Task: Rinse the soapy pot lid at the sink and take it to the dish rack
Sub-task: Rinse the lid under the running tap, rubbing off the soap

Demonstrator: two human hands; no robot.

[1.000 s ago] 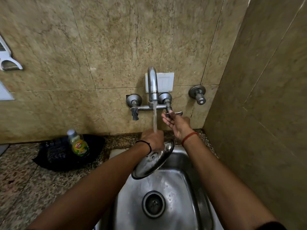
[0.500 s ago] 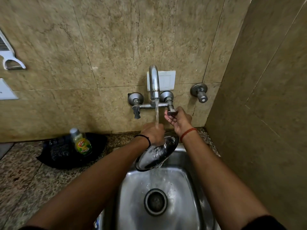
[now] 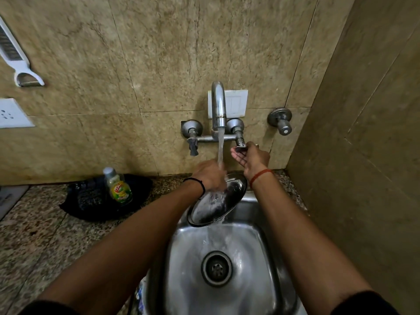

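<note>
My left hand [image 3: 210,175] grips the steel pot lid [image 3: 216,204] by its top edge and holds it tilted over the back of the steel sink [image 3: 270,258]. Water runs from the wall tap [image 3: 218,105] onto my left hand and down the lid's face into the basin. My right hand [image 3: 250,156] is raised at the right tap handle [image 3: 240,145], fingers closed on it. No dish rack is in view.
A dish soap bottle [image 3: 118,186] stands on a black cloth [image 3: 91,201] on the granite counter [image 3: 34,235] to the left. A white peeler [image 3: 18,57] and a socket [image 3: 11,113] hang on the wall. A side wall [image 3: 363,155] closes in on the right.
The water flow has grown stronger and now washes across the lid. My right hand stays at the right tap handle and has turned on it. The lid has stayed under the stream.
</note>
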